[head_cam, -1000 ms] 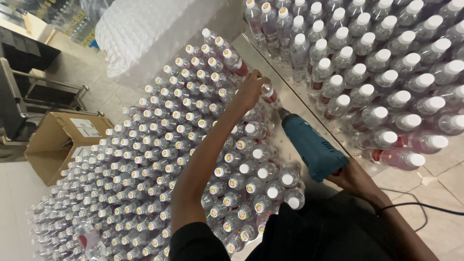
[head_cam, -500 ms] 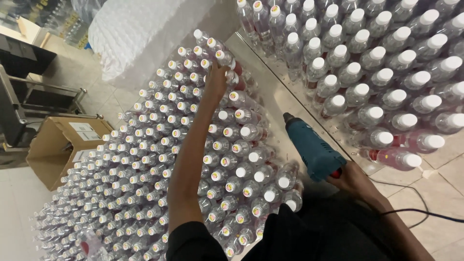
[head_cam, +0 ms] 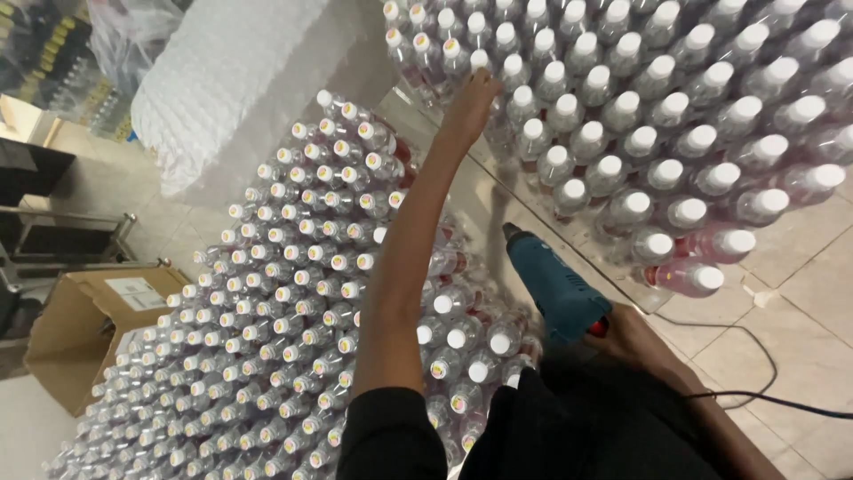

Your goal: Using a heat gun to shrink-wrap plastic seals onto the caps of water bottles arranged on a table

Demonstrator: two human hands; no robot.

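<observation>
Left hand [head_cam: 471, 98] is extended far forward, toward twelve o'clock, fingers resting on the white cap of a bottle at the near edge of the upper block of bottles [head_cam: 657, 133]. Whether that grip has closed round the bottle or only touches the cap cannot be told from this angle.

Right hand [head_cam: 635, 342] is low, at about five o'clock, clenched round the handle of a teal heat gun [head_cam: 555, 289]; the nozzle points up toward eleven o'clock, into the bare strip between the two blocks. A black cord [head_cam: 755, 396] trails from it across the floor toward three o'clock.

Progress, as a judgement: the caps in the large block of bottles [head_cam: 267, 302], filling nine to seven o'clock, show coloured printed tops, while those in the upper block are plain white. Which block has been treated cannot be determined; a great many bottles stand in both.

Surroundings: the bottles stand on a tiled floor [head_cam: 800, 302]. A wrapped white bundle [head_cam: 222, 80] lies at eleven o'clock. An open cardboard box [head_cam: 89, 329] sits at eight o'clock, just beside the large block. A dark metal frame stands at nine o'clock.
</observation>
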